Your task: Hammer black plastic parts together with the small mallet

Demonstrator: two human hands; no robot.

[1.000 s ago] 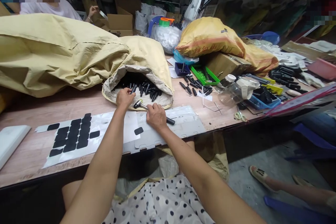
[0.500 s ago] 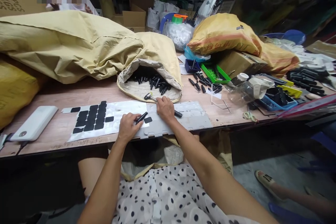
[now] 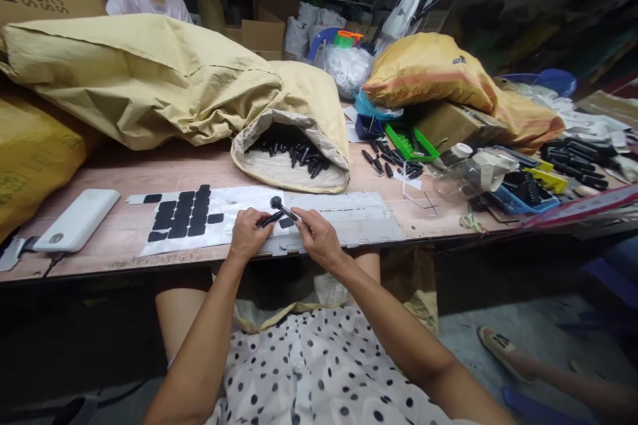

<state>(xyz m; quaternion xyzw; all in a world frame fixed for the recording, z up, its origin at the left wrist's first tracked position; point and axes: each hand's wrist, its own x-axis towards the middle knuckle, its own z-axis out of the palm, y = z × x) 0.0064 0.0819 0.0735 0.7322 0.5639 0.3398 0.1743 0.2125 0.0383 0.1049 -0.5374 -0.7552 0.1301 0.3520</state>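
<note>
My left hand (image 3: 249, 234) is closed on a small black rod-shaped part (image 3: 270, 218) near the table's front edge. My right hand (image 3: 316, 235) grips a small hammer (image 3: 282, 207), its head raised just above the black part. Both hands hover over a grey backing sheet (image 3: 349, 219) that carries one black pad (image 3: 286, 223). To the left lies a white sheet with several black pads (image 3: 182, 220). Behind the hands a tan sack (image 3: 294, 146) lies open, with many black parts inside.
A white power bank (image 3: 80, 219) lies at the left. Green (image 3: 409, 141), blue (image 3: 516, 190) and yellow trays, loose black parts, a plastic bottle (image 3: 466, 172) and scissors (image 3: 471, 221) crowd the right. Large yellow sacks (image 3: 438, 73) sit behind. Another person sits beyond the table.
My left hand took a black part from the sack and brought it to the front edge. My right hand lifted the hammer off the table and moved toward the part.
</note>
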